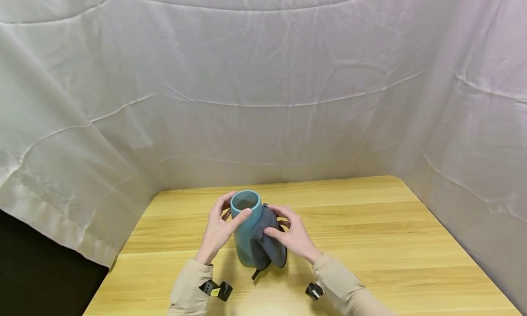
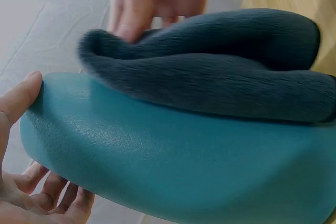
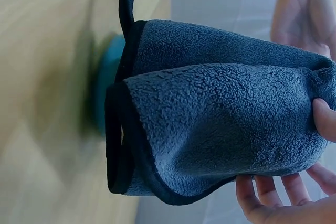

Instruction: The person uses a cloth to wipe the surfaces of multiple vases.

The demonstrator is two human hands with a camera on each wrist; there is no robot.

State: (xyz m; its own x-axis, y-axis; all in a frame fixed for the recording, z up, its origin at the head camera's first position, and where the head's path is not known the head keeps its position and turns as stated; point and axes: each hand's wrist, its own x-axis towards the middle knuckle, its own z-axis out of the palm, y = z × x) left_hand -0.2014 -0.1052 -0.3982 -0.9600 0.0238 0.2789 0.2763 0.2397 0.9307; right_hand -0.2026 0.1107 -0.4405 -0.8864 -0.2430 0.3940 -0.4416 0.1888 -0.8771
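Teal vase, head view: mouth up at the wooden table, left hand gripping its top.
Grey cloth, head view: right hand pinches it.
Vase, left wrist view: cloth against its side.
Cloth, right wrist view: folded, black-edged.

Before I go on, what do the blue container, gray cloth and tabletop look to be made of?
Blue container: probably ceramic, satin finish; soft highlights on a faintly pebbled surface, though coated metal or plastic is possible.
Gray cloth: likely microfiber, matte; short, fuzzy pile.
Tabletop: wood or wood-look laminate, light sheen; yellowish grain in plank-like bands.
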